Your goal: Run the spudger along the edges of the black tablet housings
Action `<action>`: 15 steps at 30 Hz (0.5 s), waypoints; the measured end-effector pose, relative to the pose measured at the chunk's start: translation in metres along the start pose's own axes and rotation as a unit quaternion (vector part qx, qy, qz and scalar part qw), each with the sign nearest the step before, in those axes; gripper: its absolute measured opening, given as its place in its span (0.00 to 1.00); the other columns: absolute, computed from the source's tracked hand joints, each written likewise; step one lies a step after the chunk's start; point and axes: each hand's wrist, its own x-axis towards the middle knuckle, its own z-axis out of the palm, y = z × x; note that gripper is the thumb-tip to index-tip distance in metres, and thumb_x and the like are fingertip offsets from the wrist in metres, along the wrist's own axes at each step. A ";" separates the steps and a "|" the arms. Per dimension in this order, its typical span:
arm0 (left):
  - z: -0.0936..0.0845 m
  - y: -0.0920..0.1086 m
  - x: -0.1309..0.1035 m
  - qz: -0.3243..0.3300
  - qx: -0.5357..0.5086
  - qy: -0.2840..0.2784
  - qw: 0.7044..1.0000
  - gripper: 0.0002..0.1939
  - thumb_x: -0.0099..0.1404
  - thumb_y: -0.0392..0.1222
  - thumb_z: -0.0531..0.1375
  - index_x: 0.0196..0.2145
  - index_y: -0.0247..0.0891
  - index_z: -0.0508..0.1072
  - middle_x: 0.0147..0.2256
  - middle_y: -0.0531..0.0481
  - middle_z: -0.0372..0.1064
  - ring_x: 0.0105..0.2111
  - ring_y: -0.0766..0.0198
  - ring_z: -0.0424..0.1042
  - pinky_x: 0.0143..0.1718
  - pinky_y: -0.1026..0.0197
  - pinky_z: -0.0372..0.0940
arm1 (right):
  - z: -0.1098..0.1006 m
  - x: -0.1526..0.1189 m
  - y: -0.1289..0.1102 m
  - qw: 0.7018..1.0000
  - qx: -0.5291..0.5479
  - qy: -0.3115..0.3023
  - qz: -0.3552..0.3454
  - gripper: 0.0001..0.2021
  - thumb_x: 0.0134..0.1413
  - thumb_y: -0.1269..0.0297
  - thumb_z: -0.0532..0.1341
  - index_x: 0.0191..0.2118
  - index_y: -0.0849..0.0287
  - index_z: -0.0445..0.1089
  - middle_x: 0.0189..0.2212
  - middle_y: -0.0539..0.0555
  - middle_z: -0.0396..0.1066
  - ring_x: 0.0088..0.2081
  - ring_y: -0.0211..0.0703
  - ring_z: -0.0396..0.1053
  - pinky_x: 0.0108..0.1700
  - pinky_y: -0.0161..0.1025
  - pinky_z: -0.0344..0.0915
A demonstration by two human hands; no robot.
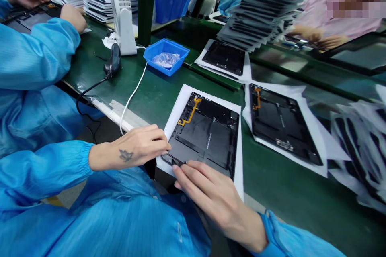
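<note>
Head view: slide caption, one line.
Both hands, left and right, at the near edge of an open black device on white paper.

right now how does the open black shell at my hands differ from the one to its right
The near shell has your left hand and right hand at its close edge; the other shell has no hand on it. The near shell's orange ribbon looks longer than the other shell's. Both are black inside and rest on white paper.
</note>
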 end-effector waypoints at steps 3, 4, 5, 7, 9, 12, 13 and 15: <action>0.002 0.000 -0.001 -0.004 -0.005 0.011 1.000 0.10 0.76 0.36 0.53 0.45 0.33 0.73 0.39 0.44 0.72 0.38 0.60 0.69 0.41 0.60 0.68 | 0.002 0.001 -0.001 1.000 -0.026 -0.001 -0.017 0.09 0.65 0.73 0.60 0.47 0.72 0.73 0.36 0.61 0.79 0.42 0.51 0.76 0.41 0.44 0.76; 0.002 0.000 -0.002 -0.005 -0.005 0.014 1.000 0.10 0.76 0.36 0.52 0.45 0.33 0.73 0.40 0.44 0.72 0.38 0.60 0.69 0.41 0.60 0.68 | 0.003 0.001 -0.001 0.999 -0.033 -0.001 -0.018 0.09 0.65 0.73 0.60 0.47 0.73 0.73 0.36 0.61 0.79 0.41 0.51 0.76 0.40 0.44 0.76; 0.002 0.000 -0.002 -0.005 -0.004 0.016 1.000 0.09 0.76 0.35 0.52 0.46 0.33 0.73 0.40 0.44 0.72 0.38 0.60 0.69 0.41 0.60 0.68 | 0.003 0.002 -0.001 0.999 -0.038 0.000 -0.018 0.09 0.65 0.74 0.60 0.47 0.73 0.73 0.35 0.61 0.78 0.41 0.51 0.76 0.40 0.44 0.76; 0.001 0.001 -0.002 -0.003 0.000 0.016 1.000 0.09 0.76 0.35 0.52 0.45 0.33 0.73 0.40 0.44 0.72 0.38 0.61 0.69 0.40 0.60 0.68 | 0.003 0.003 -0.002 0.999 -0.044 0.002 -0.016 0.09 0.64 0.75 0.60 0.47 0.75 0.74 0.35 0.62 0.78 0.40 0.52 0.75 0.39 0.44 0.75; 0.000 0.001 -0.001 0.001 0.007 0.008 1.000 0.10 0.76 0.35 0.52 0.45 0.34 0.73 0.39 0.45 0.72 0.38 0.61 0.68 0.39 0.60 0.67 | 0.003 0.003 -0.003 0.999 -0.049 0.003 -0.015 0.09 0.65 0.76 0.59 0.46 0.76 0.74 0.34 0.62 0.78 0.40 0.51 0.75 0.38 0.44 0.75; -0.001 0.001 0.000 0.002 0.017 -0.009 1.000 0.10 0.76 0.36 0.52 0.44 0.34 0.73 0.39 0.45 0.71 0.38 0.61 0.68 0.39 0.60 0.66 | 0.003 0.002 -0.004 0.998 -0.059 -0.001 -0.013 0.10 0.65 0.75 0.58 0.46 0.75 0.74 0.35 0.62 0.78 0.40 0.51 0.75 0.39 0.43 0.74; -0.002 0.002 0.001 -0.001 0.018 -0.016 1.000 0.10 0.76 0.37 0.51 0.44 0.35 0.73 0.40 0.45 0.70 0.37 0.60 0.67 0.39 0.59 0.66 | 0.003 0.001 -0.004 0.998 -0.063 -0.002 -0.013 0.10 0.65 0.75 0.58 0.46 0.75 0.74 0.35 0.62 0.78 0.40 0.51 0.75 0.39 0.43 0.74; -0.004 0.003 0.004 -0.008 0.023 -0.033 0.999 0.10 0.76 0.38 0.52 0.43 0.35 0.73 0.40 0.45 0.69 0.37 0.60 0.66 0.38 0.59 0.65 | 0.003 -0.001 -0.004 0.997 -0.071 -0.006 -0.015 0.10 0.66 0.75 0.58 0.47 0.75 0.74 0.36 0.62 0.78 0.40 0.52 0.75 0.40 0.44 0.74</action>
